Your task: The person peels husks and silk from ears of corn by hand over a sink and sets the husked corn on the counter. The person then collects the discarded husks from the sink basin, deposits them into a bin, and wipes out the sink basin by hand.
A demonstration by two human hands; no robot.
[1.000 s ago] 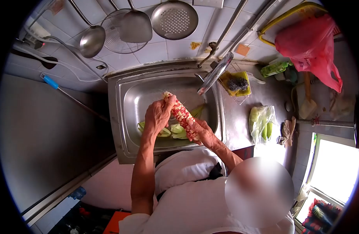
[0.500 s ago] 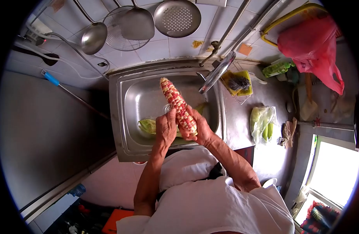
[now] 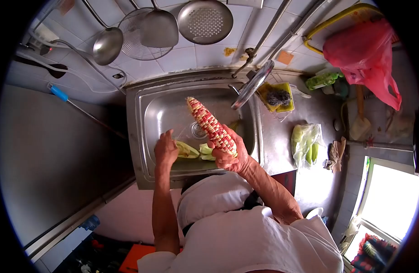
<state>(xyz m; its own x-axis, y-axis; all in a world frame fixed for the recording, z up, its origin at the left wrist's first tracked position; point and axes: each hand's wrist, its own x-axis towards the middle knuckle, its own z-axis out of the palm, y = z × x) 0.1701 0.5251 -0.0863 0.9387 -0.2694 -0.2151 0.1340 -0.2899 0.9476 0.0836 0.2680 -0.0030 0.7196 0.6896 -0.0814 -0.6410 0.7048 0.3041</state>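
A red and cream corn cob (image 3: 210, 125) is held over the metal sink (image 3: 173, 98), its narrow tip pointing up and to the left. My right hand (image 3: 232, 152) wraps round its thick lower end. Apart from the cob, my left hand (image 3: 166, 149) is at the left side of the sink, beside pale green husks (image 3: 186, 150). Its fingers are bent and close together, and whether they pinch anything is too small to tell. More husk (image 3: 206, 152) lies on the sink's bottom, between my hands.
The faucet (image 3: 253, 84) reaches over the sink's right edge. Right of it are a yellow sponge holder (image 3: 283, 97) and a clear bag of green produce (image 3: 306, 145). A ladle (image 3: 108, 46) and a skimmer (image 3: 205, 22) hang on the wall. A red bag (image 3: 361, 54) hangs at upper right.
My left hand has left the cob and moved left, beside the husks. The cob stays in my right hand, now a little lower and further right than half a second ago.
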